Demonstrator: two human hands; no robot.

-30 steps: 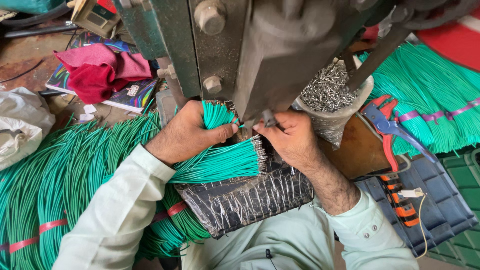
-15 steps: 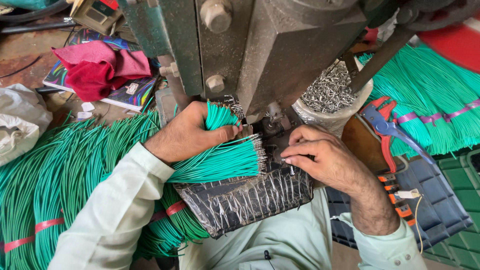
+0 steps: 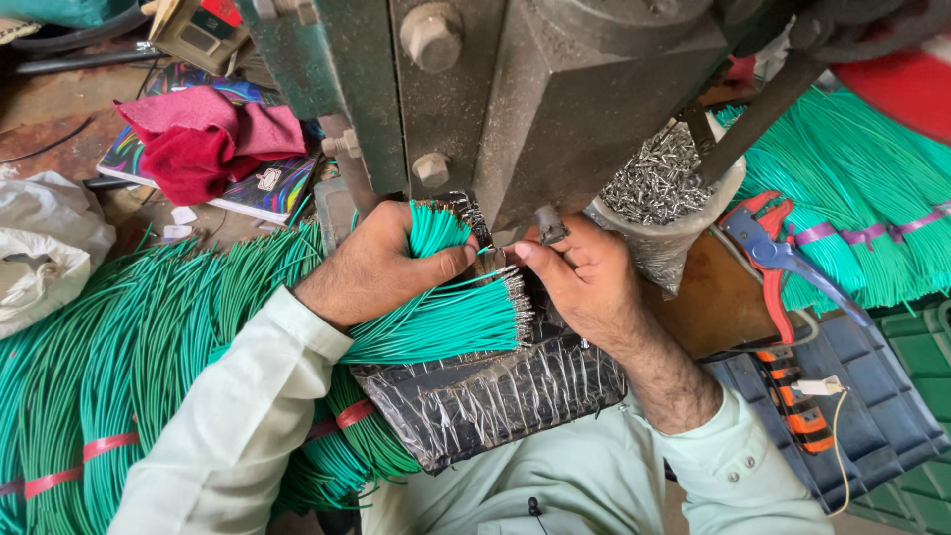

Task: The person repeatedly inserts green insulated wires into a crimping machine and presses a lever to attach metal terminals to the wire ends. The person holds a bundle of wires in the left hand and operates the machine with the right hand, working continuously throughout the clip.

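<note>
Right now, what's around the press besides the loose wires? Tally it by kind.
Hands: 2, left hand, right hand
Cup of metal terminals: 1
Red-handled pliers: 1
Red cloth: 1
White bag: 1
Total: 6

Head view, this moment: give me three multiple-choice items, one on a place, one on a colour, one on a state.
1. Where does the container of small metal pieces sit?
A. beside the press, above the right hand
B. on the red cloth
C. on the white bag

2. What colour are the wires in the bundle held by the left hand?
A. yellow
B. green
C. black

3. How does the left hand stand?
A. open and flat
B. closed round the wire bundle
C. out of view

Answers: 1 A, the container stands by the machine just above the right hand. 2 B, every strand is green. 3 B, its fingers wrap the bundle.
</note>
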